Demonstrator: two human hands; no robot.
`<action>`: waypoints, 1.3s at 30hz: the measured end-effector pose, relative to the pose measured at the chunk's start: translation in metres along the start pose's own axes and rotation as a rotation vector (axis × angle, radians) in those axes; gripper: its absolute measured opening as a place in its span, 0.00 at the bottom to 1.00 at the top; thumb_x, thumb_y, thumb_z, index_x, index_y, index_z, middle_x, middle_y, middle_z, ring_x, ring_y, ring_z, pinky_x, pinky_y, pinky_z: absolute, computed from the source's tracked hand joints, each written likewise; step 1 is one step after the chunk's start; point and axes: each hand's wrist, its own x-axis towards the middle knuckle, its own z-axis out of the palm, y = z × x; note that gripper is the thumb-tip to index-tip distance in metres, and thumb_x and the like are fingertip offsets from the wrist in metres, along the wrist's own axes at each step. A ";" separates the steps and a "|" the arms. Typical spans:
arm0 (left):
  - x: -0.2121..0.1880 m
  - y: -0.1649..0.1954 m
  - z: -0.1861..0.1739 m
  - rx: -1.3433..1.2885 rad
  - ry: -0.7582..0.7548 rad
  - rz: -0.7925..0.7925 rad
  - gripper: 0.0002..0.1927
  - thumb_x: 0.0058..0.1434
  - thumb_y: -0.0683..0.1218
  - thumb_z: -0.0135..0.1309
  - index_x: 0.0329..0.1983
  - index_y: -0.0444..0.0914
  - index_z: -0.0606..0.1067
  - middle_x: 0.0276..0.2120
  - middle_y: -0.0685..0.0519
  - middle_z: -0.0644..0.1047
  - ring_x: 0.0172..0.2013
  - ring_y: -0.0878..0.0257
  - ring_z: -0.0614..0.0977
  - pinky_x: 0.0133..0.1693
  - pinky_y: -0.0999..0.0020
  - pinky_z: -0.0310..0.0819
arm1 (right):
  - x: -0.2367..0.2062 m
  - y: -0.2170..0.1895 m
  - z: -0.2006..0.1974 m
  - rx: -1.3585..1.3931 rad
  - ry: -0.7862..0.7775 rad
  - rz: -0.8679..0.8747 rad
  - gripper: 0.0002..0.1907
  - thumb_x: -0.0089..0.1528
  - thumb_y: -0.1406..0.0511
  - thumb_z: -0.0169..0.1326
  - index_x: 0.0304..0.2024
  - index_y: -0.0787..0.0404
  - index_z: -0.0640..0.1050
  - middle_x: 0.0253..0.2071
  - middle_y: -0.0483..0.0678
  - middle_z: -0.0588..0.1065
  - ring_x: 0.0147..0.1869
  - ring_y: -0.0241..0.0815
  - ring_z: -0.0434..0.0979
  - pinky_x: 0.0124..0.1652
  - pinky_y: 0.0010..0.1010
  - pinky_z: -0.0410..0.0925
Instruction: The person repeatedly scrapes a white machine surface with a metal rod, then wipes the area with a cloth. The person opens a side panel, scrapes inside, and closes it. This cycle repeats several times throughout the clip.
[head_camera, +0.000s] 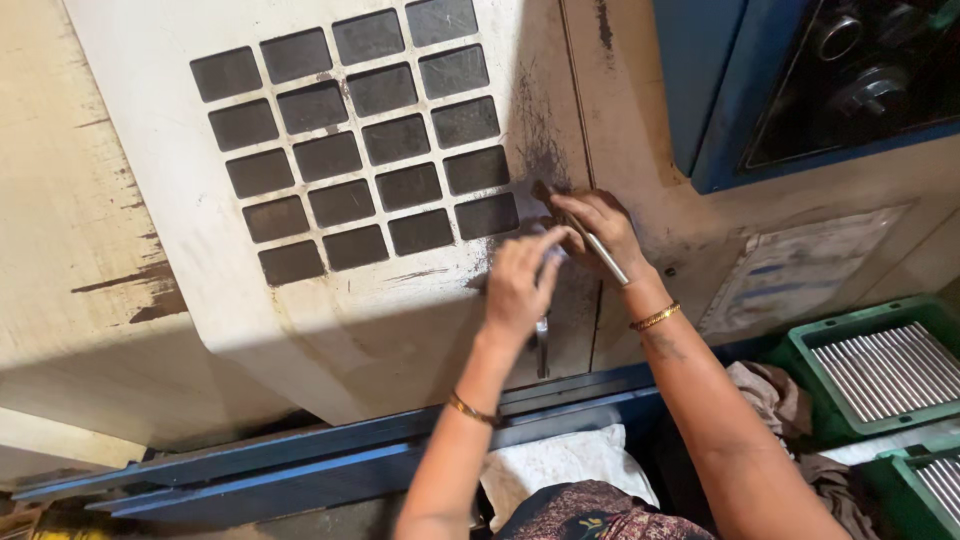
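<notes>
White cloth (560, 465) is seen nearest, under the arms. Green plastic crates of grey metal rods (880, 365) are set at right. Left hand (520, 285): grip closed on a small pale piece, pressed to the cream machine panel (400, 320). Right hand (605, 228): grip clamped on a slim silver metal rod (595, 245), held slantwise against the panel beside the dark square grid (360, 140).

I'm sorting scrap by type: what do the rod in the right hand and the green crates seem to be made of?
The rod in the right hand looks like bare metal, probably steel: thin, grey, with a bright sheen along it. The green crates look like moulded plastic: even matt colour, thick rounded rims. The rods inside them look like polished metal too.
</notes>
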 end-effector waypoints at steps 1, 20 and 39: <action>0.006 -0.011 -0.006 0.107 0.008 0.030 0.24 0.62 0.39 0.60 0.63 0.41 0.72 0.49 0.49 0.78 0.49 0.53 0.78 0.53 0.58 0.72 | -0.001 -0.001 0.000 -0.021 0.009 0.015 0.20 0.66 0.64 0.59 0.60 0.61 0.75 0.48 0.56 0.76 0.49 0.55 0.78 0.49 0.40 0.73; 0.029 -0.047 -0.016 0.149 -0.041 0.073 0.19 0.56 0.36 0.60 0.51 0.40 0.76 0.43 0.52 0.77 0.46 0.54 0.78 0.50 0.59 0.72 | 0.000 0.001 0.003 0.103 -0.237 0.113 0.29 0.55 0.55 0.64 0.55 0.61 0.75 0.44 0.52 0.76 0.49 0.48 0.77 0.50 0.39 0.68; 0.018 -0.070 0.000 0.168 0.217 -0.128 0.17 0.55 0.34 0.61 0.48 0.38 0.79 0.34 0.51 0.73 0.40 0.54 0.77 0.46 0.57 0.71 | -0.053 0.053 0.013 0.992 0.424 0.369 0.16 0.67 0.67 0.65 0.55 0.67 0.79 0.42 0.55 0.81 0.42 0.46 0.82 0.44 0.36 0.76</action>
